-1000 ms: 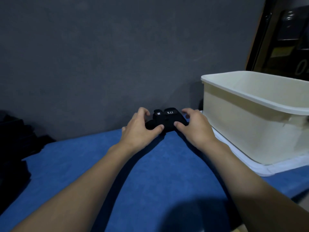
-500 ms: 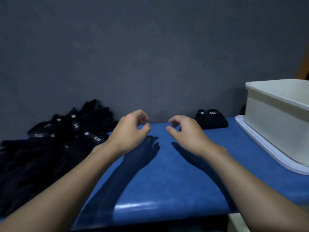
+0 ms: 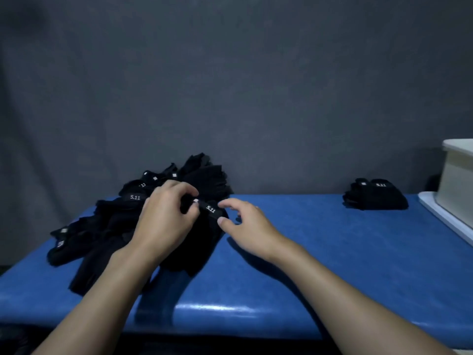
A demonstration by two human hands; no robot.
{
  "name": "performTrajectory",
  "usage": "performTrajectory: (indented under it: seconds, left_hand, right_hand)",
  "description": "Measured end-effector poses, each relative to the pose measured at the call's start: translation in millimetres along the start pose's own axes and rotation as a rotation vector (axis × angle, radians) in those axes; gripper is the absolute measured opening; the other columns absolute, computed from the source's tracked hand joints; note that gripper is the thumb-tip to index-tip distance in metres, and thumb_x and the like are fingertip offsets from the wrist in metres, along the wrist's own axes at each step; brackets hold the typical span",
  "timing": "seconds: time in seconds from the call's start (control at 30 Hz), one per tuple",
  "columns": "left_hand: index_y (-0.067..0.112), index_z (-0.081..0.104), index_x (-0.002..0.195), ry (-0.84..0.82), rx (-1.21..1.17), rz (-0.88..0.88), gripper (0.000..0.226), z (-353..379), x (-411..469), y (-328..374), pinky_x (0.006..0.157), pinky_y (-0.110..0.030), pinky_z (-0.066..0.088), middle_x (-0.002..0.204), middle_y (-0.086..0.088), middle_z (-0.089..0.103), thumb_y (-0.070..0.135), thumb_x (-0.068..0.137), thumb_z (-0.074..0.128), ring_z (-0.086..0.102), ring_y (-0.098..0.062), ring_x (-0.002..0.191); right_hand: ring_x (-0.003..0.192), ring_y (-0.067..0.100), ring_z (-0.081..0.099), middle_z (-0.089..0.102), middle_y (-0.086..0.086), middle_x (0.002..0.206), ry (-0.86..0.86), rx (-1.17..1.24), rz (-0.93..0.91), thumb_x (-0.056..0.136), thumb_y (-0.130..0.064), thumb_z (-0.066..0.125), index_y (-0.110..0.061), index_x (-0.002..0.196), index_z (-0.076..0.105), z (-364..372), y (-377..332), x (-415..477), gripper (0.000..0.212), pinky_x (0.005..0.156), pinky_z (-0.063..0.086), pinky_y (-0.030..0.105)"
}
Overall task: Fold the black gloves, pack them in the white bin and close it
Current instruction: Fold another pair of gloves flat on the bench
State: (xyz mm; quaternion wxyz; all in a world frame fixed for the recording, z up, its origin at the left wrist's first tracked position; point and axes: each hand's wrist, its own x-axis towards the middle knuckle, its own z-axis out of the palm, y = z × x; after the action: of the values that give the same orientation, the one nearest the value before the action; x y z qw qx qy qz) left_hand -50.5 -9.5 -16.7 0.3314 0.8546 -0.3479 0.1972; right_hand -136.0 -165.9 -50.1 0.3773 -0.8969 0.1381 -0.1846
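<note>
A loose pile of black gloves (image 3: 122, 226) with white "5.11" labels lies on the left half of the blue table (image 3: 320, 252). My left hand (image 3: 166, 221) rests on the pile and pinches the cuff of the top black glove (image 3: 211, 210). My right hand (image 3: 247, 226) hovers just right of that glove's labelled strap, thumb and fingers apart, holding nothing. A folded pair of black gloves (image 3: 376, 196) sits at the back right of the table. The white bin (image 3: 458, 175) shows only partly at the right edge, standing on its white lid (image 3: 440, 213).
A dark grey wall runs right behind the table. The table's rounded front edge (image 3: 217, 311) is near my forearms. Bare blue surface lies between the pile and the folded pair.
Both hands left the folded pair by the bin and moved left to the loose pile. My left hand has taken hold of a glove; the view panned left.
</note>
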Motion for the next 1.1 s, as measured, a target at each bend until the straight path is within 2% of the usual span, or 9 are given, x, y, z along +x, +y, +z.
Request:
performTrajectory:
  seconds: [0.1, 0.23, 0.33, 0.4, 0.6, 0.83, 0.97, 1.03, 1.1]
  left_hand:
    - [0.030, 0.068, 0.111, -0.124, 0.098, -0.023, 0.027, 0.0, -0.6, -11.3, 0.100, -0.045, 0.043, 0.121, 0.007, 0.061, 0.032, 0.085, 0.071, 0.056, -0.020, 0.114]
    - [0.030, 0.066, 0.118, -0.157, 0.103, -0.026, 0.035, 2.3, 1.0, -16.7, 0.101, -0.043, 0.043, 0.120, 0.007, 0.066, 0.030, 0.084, 0.073, 0.059, -0.020, 0.116]
    - [0.030, 0.065, 0.119, -0.164, 0.089, -0.028, 0.035, 6.0, 3.4, -19.3, 0.100, -0.043, 0.044, 0.118, 0.007, 0.067, 0.029, 0.084, 0.072, 0.060, -0.019, 0.115]
    - [0.030, 0.063, 0.121, -0.157, 0.069, -0.031, 0.036, 9.0, 4.5, -19.0, 0.102, -0.044, 0.043, 0.121, 0.007, 0.064, 0.032, 0.085, 0.071, 0.058, -0.019, 0.115]
    - [0.031, 0.053, 0.132, -0.149, -0.015, -0.043, 0.045, 13.9, 11.3, -2.4, 0.107, -0.044, 0.038, 0.124, 0.006, 0.064, 0.040, 0.090, 0.065, 0.056, -0.018, 0.119]
    - [0.038, 0.061, 0.110, -0.140, -0.271, -0.014, 0.027, 33.0, 21.4, 24.4, 0.099, -0.048, 0.045, 0.080, 0.019, 0.065, 0.032, 0.086, 0.072, 0.063, -0.006, 0.088]
    - [0.025, 0.071, 0.105, -0.135, -0.436, -0.007, 0.018, 46.6, 26.9, 42.7, 0.088, -0.038, 0.053, 0.070, 0.012, 0.065, 0.022, 0.088, 0.071, 0.061, -0.005, 0.072]
    - [0.021, 0.075, 0.103, -0.171, -0.473, 0.023, 0.017, 51.5, 28.6, 52.4, 0.077, -0.029, 0.052, 0.071, 0.004, 0.067, 0.015, 0.090, 0.067, 0.060, -0.004, 0.067]
    - [0.026, 0.075, 0.100, -0.210, -0.497, 0.058, 0.018, 55.7, 28.2, 62.0, 0.080, -0.026, 0.051, 0.079, 0.005, 0.068, 0.015, 0.090, 0.066, 0.062, -0.002, 0.076]
  right_hand:
    - [0.124, 0.019, 0.048, 0.061, -0.011, 0.124, -0.001, -0.079, 0.027, 0.091, -0.046, 0.054, -0.045, 0.126, 0.052, 7.7, -0.9, 8.1, 0.034, 0.100, 0.027, 0.033]
    - [0.115, 0.011, 0.053, 0.067, -0.015, 0.112, 0.026, -0.064, 0.033, 0.091, -0.043, 0.057, -0.042, 0.115, 0.060, 16.6, -2.1, 15.9, 0.024, 0.093, 0.024, 0.031]
    - [0.098, 0.011, 0.062, 0.071, -0.014, 0.093, 0.138, 0.019, 0.025, 0.085, -0.036, 0.065, -0.040, 0.083, 0.066, 26.0, -1.9, 23.5, 0.005, 0.095, 0.035, 0.033]
    - [0.088, 0.015, 0.066, 0.071, -0.011, 0.083, 0.219, 0.121, 0.003, 0.080, -0.028, 0.067, -0.039, 0.070, 0.065, 26.7, -1.4, 26.9, 0.015, 0.090, 0.049, 0.039]
    - [0.079, 0.013, 0.067, 0.072, -0.003, 0.082, 0.356, 0.354, -0.038, 0.086, -0.003, 0.067, -0.024, 0.076, 0.067, -5.7, 3.7, 24.5, 0.024, 0.074, 0.054, 0.027]
    - [0.073, 0.006, 0.064, 0.072, -0.003, 0.080, 0.392, 0.423, -0.039, 0.087, 0.003, 0.065, -0.019, 0.079, 0.068, -45.5, 23.4, 1.7, 0.023, 0.071, 0.052, 0.022]
    - [0.070, 0.008, 0.061, 0.066, 0.001, 0.084, 0.437, 0.500, -0.015, 0.086, 0.005, 0.067, -0.018, 0.091, 0.063, -70.6, 29.1, -13.7, 0.023, 0.063, 0.051, 0.019]
    - [0.076, 0.011, 0.062, 0.063, 0.004, 0.091, 0.378, 0.566, 0.030, 0.085, 0.004, 0.069, -0.018, 0.107, 0.057, -80.2, 35.4, -19.9, 0.033, 0.065, 0.052, 0.016]
    - [0.089, 0.014, 0.067, 0.068, 0.005, 0.099, 0.337, 0.519, 0.080, 0.083, 0.002, 0.071, -0.014, 0.111, 0.060, -88.3, 41.3, -23.5, 0.033, 0.077, 0.054, 0.020]
